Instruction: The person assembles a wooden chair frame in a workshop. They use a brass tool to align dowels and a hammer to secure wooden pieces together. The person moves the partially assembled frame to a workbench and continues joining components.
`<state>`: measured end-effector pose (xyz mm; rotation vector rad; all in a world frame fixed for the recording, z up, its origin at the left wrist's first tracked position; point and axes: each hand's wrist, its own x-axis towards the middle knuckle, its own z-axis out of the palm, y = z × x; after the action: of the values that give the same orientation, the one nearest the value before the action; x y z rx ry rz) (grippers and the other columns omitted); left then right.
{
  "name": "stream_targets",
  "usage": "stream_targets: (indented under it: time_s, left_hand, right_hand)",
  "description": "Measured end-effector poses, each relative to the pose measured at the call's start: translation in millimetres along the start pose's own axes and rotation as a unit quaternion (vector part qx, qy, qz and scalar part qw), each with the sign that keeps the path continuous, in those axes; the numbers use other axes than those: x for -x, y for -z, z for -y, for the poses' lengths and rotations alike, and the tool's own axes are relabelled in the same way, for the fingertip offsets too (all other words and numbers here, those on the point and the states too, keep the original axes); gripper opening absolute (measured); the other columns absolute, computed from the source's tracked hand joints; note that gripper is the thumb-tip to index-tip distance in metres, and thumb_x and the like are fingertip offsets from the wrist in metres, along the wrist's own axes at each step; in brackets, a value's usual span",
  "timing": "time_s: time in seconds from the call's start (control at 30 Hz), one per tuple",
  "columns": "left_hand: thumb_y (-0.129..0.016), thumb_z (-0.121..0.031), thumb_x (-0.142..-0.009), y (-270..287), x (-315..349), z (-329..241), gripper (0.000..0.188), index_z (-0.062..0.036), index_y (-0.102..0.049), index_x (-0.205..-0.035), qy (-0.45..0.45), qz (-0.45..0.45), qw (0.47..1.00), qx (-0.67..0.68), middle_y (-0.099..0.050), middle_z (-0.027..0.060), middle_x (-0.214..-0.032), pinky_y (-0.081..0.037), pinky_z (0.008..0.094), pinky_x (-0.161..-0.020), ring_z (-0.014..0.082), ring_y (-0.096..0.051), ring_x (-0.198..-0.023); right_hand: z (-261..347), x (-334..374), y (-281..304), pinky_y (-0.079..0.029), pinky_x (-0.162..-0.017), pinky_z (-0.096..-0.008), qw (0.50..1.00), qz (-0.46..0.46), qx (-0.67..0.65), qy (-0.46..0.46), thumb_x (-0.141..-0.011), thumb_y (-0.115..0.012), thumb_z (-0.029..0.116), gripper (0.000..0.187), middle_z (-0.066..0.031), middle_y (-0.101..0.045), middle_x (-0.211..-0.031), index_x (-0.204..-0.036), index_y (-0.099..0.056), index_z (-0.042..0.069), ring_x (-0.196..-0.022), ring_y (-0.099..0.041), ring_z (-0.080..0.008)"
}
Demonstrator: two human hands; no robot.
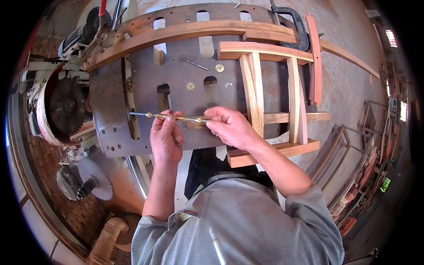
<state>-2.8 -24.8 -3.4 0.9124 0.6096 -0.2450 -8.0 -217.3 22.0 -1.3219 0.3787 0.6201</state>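
Observation:
My left hand (pixel 168 134) pinches a slim metal rod with brass-coloured fittings (pixel 181 118) between thumb and fingers. The rod lies almost level across my body, its silvery tip pointing left. At its right end my right hand (pixel 232 127) grips it with thumb and fingertips. Both hands are over the near edge of a dark slotted metal table (pixel 141 97). On that table rest a twist drill bit (pixel 195 64) and two brass-coloured discs, a farther one (pixel 219 68) and a nearer one (pixel 190 86).
A jointed wooden frame (pixel 293 97) spans the table's right side, its near rail overhanging the edge. A long wooden bar (pixel 190 30) runs along the back, by a dark C-clamp (pixel 302 31). Toothed saw blades, one upper (pixel 66 104) and one lower (pixel 98 179), stand at left.

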Motion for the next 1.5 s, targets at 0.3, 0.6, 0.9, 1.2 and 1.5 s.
stream_targets:
  time_s: [0.3,0.6,0.9,1.2,1.5]
  left_hand:
    - [-0.058,-0.014,-0.094,-1.7,5.1,-0.1,0.013,-0.0107,-0.057,-0.107,-0.002,-0.018,1.000,0.021,-0.066,0.0106,-0.102,-0.035,0.0212,-0.038,0.0075,-0.042,-0.043]
    - [-0.061,-0.012,-0.092,1.0,6.3,-0.7,0.018,-0.0076,-0.056,-0.108,-0.007,-0.022,0.998,0.055,-0.069,0.0121,-0.100,-0.036,0.0238,-0.038,0.0094,-0.045,-0.044]
    - [-0.055,-0.013,-0.096,7.2,3.7,-1.7,0.017,-0.0094,-0.055,-0.112,-0.012,0.004,0.998,0.056,-0.067,0.0109,-0.106,-0.037,0.0211,-0.040,0.0079,-0.043,-0.045]
    - [-0.054,-0.011,-0.096,8.2,3.0,-1.7,0.017,-0.0094,-0.055,-0.113,-0.007,-0.010,0.998,0.062,-0.067,0.0107,-0.105,-0.036,0.0212,-0.040,0.0077,-0.044,-0.045]
    - [-0.053,-0.011,-0.096,9.2,0.1,-3.4,0.017,-0.0087,-0.055,-0.112,-0.010,-0.004,0.998,0.059,-0.067,0.0112,-0.106,-0.038,0.0212,-0.039,0.0076,-0.045,-0.044]
  right_hand:
    - [-8.9,-4.0,4.8,-0.040,-0.052,-0.0224,0.996,-0.044,0.071,-0.005,-0.093,-0.058,0.017,0.016,0.0012,-0.060,-0.066,-0.090,-0.062,0.003,-0.055,-0.049,-0.0062]
    - [-13.6,-1.9,-0.3,-0.039,-0.050,-0.0236,0.990,-0.065,0.113,0.045,-0.096,-0.053,0.025,0.028,-0.0001,-0.057,-0.061,-0.081,-0.061,0.002,-0.056,-0.048,-0.0055]
    - [-12.2,-5.8,2.0,-0.037,-0.050,-0.0220,0.993,-0.051,0.102,0.039,-0.097,-0.052,0.024,0.028,0.0009,-0.056,-0.064,-0.083,-0.060,0.001,-0.055,-0.045,-0.0047]
    - [-12.4,-11.1,5.7,-0.042,-0.056,-0.0258,0.986,-0.034,0.155,0.055,-0.095,-0.055,0.026,0.028,-0.0010,-0.059,-0.066,-0.087,-0.061,0.001,-0.062,-0.051,-0.0069]
    - [-3.2,-14.4,8.6,-0.044,-0.059,-0.0247,0.993,-0.012,0.118,-0.020,-0.095,-0.056,0.026,0.027,-0.0019,-0.061,-0.071,-0.093,-0.061,-0.001,-0.066,-0.054,-0.0077]
